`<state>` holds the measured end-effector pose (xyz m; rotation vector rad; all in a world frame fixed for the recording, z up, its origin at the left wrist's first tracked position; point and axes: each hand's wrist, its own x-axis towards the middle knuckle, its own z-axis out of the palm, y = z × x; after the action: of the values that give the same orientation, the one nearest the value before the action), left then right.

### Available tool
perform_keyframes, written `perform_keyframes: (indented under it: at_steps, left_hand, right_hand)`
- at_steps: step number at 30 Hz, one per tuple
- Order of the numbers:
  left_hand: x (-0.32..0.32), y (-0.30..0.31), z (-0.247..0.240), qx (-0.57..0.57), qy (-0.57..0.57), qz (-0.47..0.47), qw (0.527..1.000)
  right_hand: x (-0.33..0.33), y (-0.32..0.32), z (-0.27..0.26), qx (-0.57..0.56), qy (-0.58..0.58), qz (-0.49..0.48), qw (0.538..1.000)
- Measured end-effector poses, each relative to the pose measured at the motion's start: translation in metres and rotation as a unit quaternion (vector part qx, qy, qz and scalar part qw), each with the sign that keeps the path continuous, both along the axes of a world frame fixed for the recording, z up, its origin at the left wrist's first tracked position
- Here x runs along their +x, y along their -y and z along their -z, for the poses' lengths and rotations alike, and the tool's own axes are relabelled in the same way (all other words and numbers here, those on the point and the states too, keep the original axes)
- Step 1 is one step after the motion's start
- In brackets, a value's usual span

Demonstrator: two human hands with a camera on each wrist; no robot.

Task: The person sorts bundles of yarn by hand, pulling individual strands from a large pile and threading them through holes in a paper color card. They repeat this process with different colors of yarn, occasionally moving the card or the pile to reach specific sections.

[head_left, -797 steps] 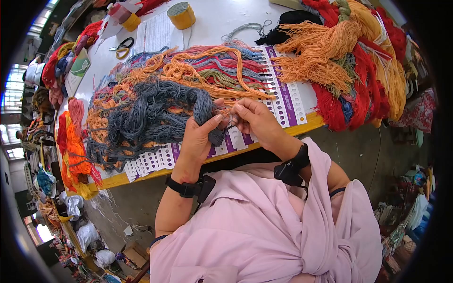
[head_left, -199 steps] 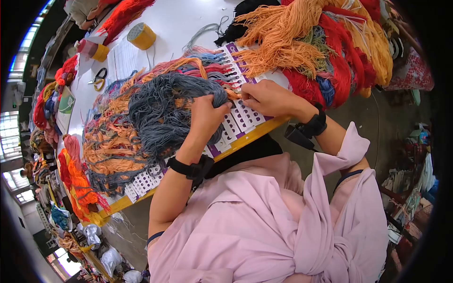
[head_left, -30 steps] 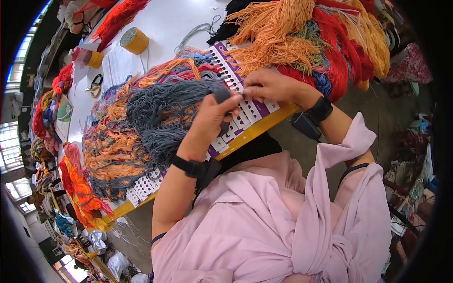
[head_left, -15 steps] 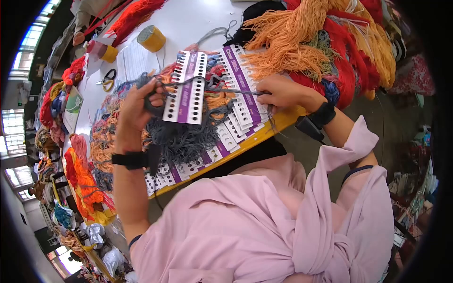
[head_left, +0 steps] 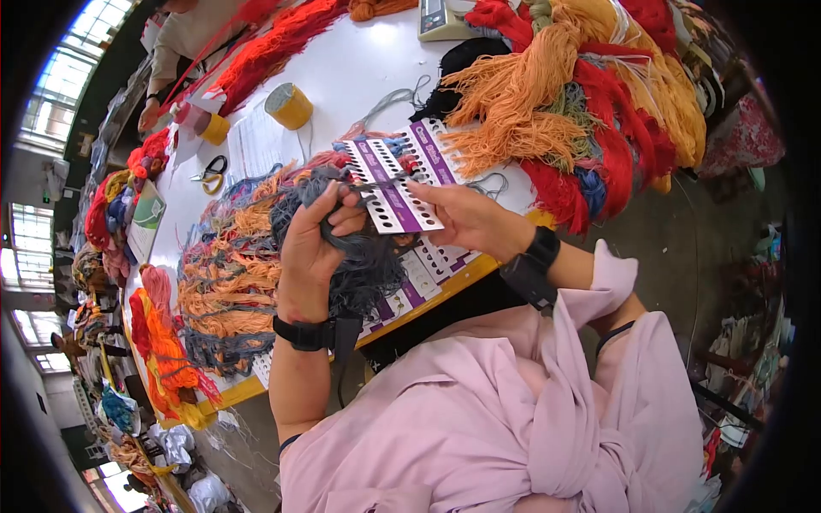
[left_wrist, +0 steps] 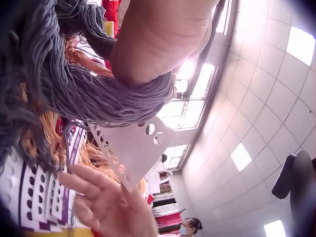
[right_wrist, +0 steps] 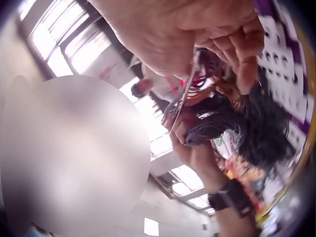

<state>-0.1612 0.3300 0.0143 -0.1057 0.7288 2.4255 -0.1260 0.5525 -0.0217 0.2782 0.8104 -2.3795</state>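
Observation:
My left hand (head_left: 312, 231) grips a hank of dark grey-blue thread (left_wrist: 98, 96), its strands draped over the fingers and hanging below. A white thread card (head_left: 392, 192) with a purple stripe and punched holes is held up between my hands, above the table. Grey strands cross its upper part. My right hand (head_left: 470, 218) holds the card's right edge with the thumb on its face; in the left wrist view its fingers are mostly extended. Under the hands lie more punched cards (head_left: 423, 269) in an overlapping row, their threads spread in orange, red, blue and grey.
Large orange thread bundles (head_left: 530, 94) and red hanks (head_left: 616, 145) lie at the right. Scissors (head_left: 211, 175), a tape roll (head_left: 289, 106) and a paper sheet (head_left: 256, 141) sit at the back left. A scale (head_left: 445, 21) stands at the far edge. Another person's arm (head_left: 154, 94) shows far left.
Half a second ago my right hand held a strand stretched taut from the lifted card. Now the hands are closer together, that hand is on the card, and a slack grey strand lies behind it.

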Motion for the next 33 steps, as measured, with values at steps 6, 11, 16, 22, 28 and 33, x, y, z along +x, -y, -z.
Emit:
perform_keyframes:
  at_steps: [6, 11, 16, 22, 28, 33]
  left_hand:
    - [-0.003, 0.047, 0.016, -0.091, 0.010, -0.182, 0.979]
    - [0.010, 0.090, 0.005, 0.083, 0.066, -0.213, 0.971]
    - [0.001, 0.215, -0.025, 0.017, 0.027, -0.287, 0.957]
    - [0.007, 0.404, -0.093, -0.719, -0.338, -0.314, 0.520]
    - [-0.052, 0.468, -0.272, -0.711, -0.296, -0.338, 0.540]
    - [-0.110, 0.396, -0.301, -0.597, -0.259, -0.325, 0.686]
  right_hand:
    - [-0.009, 0.010, 0.031, 0.198, -0.061, 0.089, 0.974]
    - [-0.011, 0.002, 0.038, 0.275, -0.131, 0.086, 0.948]
    - [-0.009, -0.016, 0.038, 0.287, -0.136, 0.062, 0.946]
    - [-0.015, -0.046, 0.040, 0.362, -0.149, 0.038, 0.919]
    - [-0.020, -0.083, 0.020, 0.430, -0.224, 0.043, 0.874]
    - [0.001, -0.078, -0.018, 0.313, -0.191, 0.131, 0.921]
